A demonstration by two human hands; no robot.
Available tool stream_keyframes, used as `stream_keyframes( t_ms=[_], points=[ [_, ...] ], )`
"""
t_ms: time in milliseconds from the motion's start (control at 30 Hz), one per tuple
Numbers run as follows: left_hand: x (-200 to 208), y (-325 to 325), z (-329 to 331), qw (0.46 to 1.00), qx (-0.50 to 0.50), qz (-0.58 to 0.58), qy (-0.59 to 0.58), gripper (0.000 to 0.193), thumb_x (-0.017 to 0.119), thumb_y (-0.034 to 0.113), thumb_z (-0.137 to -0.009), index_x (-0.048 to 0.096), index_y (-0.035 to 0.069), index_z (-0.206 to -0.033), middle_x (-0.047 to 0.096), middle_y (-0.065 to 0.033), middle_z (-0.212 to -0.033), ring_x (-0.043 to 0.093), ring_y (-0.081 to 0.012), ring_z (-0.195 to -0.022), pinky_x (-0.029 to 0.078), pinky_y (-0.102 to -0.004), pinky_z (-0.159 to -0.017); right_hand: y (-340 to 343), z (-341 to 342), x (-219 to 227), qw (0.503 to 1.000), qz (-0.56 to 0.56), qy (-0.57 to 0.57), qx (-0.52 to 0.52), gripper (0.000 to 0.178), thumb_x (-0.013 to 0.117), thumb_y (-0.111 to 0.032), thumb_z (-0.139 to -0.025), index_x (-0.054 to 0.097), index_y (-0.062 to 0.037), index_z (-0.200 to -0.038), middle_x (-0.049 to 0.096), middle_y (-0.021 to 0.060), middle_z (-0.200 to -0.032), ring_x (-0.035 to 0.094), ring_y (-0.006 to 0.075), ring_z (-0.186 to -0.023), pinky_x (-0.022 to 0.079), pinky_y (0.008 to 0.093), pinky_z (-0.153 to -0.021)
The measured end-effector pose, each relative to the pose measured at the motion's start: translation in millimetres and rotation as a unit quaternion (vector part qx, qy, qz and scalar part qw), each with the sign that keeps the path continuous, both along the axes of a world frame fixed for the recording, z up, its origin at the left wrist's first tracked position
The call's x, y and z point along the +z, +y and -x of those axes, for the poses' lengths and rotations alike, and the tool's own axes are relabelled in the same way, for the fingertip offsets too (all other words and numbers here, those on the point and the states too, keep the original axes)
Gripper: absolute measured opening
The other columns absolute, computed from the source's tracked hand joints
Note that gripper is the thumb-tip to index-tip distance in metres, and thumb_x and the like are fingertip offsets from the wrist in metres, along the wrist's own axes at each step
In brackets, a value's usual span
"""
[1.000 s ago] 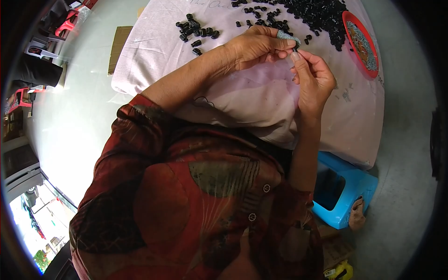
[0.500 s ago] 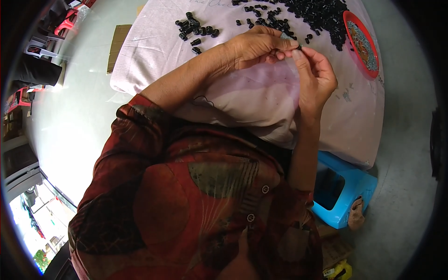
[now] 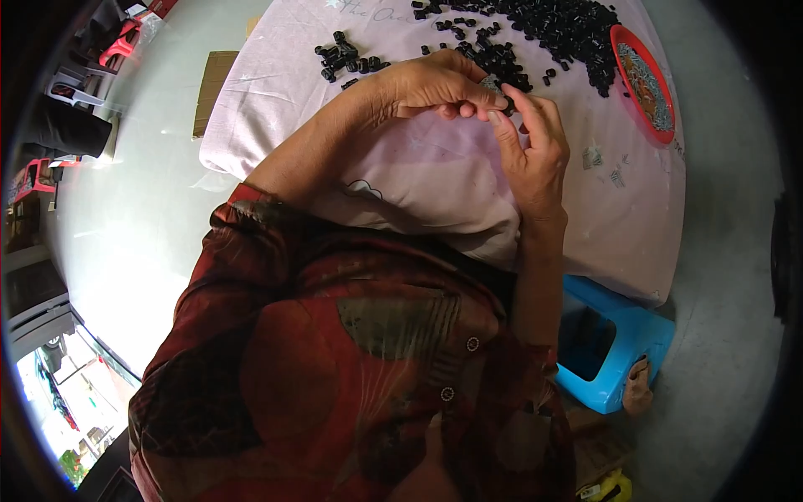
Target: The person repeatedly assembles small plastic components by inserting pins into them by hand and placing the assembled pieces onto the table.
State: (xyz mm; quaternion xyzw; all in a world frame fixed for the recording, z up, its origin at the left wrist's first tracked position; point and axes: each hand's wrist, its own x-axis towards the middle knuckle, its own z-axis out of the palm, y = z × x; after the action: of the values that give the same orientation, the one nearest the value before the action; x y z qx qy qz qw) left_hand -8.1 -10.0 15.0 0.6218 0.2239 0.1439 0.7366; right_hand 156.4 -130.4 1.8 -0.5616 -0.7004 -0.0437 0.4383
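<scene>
My left hand (image 3: 447, 86) pinches a small black plastic part (image 3: 508, 105) between thumb and fingers, above the cloth-covered table. Grey metal bits (image 3: 490, 82) show at its fingers; they look like small screws. My right hand (image 3: 539, 155) meets it from the right, thumb and forefinger closed about the same part. The part is mostly hidden by fingertips. Beyond my hands spreads a large pile of black plastic parts (image 3: 569, 38). A smaller group of the same parts (image 3: 341, 58) lies to the left of it.
A red tray (image 3: 661, 134) with small silver screws stands at the table's right. A few loose screws (image 3: 592, 157) lie on the pink tablecloth (image 3: 619, 226). Below the right edge is a blue plastic stool (image 3: 652, 335). Cardboard (image 3: 215, 92) lies on the floor at left.
Both hands have shifted a little left and down. More of the black part shows between the fingertips. My right hand has uncovered loose screws on the cloth.
</scene>
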Motion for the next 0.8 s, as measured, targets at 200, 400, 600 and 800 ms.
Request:
stream_keyframes(
  t_ms=[200, 400, 600, 800],
  points=[
    [17.5, -2.4, 10.9, 0.995, -0.008, -0.032, 0.089, 0.025, 0.076, 0.027, -0.082, 0.069, 0.003, -0.081, 0.062, 0.0005, -0.071, 0.051, -0.0047, -0.058, 0.036, -0.0195, -0.046, 1.5, 9.4, 4.1, 0.996, 0.004, -0.091, 0.022, 0.026, 0.065, -0.022, -0.093, 0.059, -0.0015, -0.108, 0.063, 0.0141, -0.095, 0.061, 0.0314, -0.080, 0.049, 0.0391, -0.068],
    [12.2, 3.6, 22.1, 0.979, -0.048, -0.145, 0.133, 0.028, 0.073, 0.030, -0.082, 0.067, 0.003, -0.077, 0.061, 0.0008, -0.068, 0.050, -0.0066, -0.057, 0.038, -0.0223, -0.047, 2.8, 16.9, 3.0, 0.984, 0.082, -0.154, 0.044, 0.026, 0.062, -0.025, -0.094, 0.050, -0.0034, -0.087, 0.059, 0.0158, -0.080, 0.060, 0.0351, -0.076, 0.048, 0.0449, -0.064],
    [17.7, 3.2, 31.1, 0.967, -0.101, -0.189, 0.141, 0.027, 0.069, 0.028, -0.088, 0.068, 0.003, -0.080, 0.061, 0.0011, -0.068, 0.051, -0.0061, -0.057, 0.040, -0.0231, -0.049, 2.2, 18.7, 0.4, 0.976, 0.142, -0.144, 0.085, 0.024, 0.060, -0.025, -0.094, 0.050, -0.0044, -0.086, 0.059, 0.0157, -0.072, 0.060, 0.0352, -0.067, 0.048, 0.0442, -0.061],
    [12.3, 4.8, 31.2, 0.968, -0.113, -0.184, 0.126, 0.028, 0.066, 0.028, -0.091, 0.067, 0.002, -0.080, 0.061, 0.0010, -0.069, 0.051, -0.0057, -0.058, 0.041, -0.0228, -0.049, 2.3, 19.3, 0.2, 0.974, 0.145, -0.154, 0.085, 0.023, 0.061, -0.022, -0.093, 0.049, -0.0042, -0.084, 0.058, 0.0156, -0.067, 0.059, 0.0356, -0.061, 0.048, 0.0434, -0.057]
  ],
)
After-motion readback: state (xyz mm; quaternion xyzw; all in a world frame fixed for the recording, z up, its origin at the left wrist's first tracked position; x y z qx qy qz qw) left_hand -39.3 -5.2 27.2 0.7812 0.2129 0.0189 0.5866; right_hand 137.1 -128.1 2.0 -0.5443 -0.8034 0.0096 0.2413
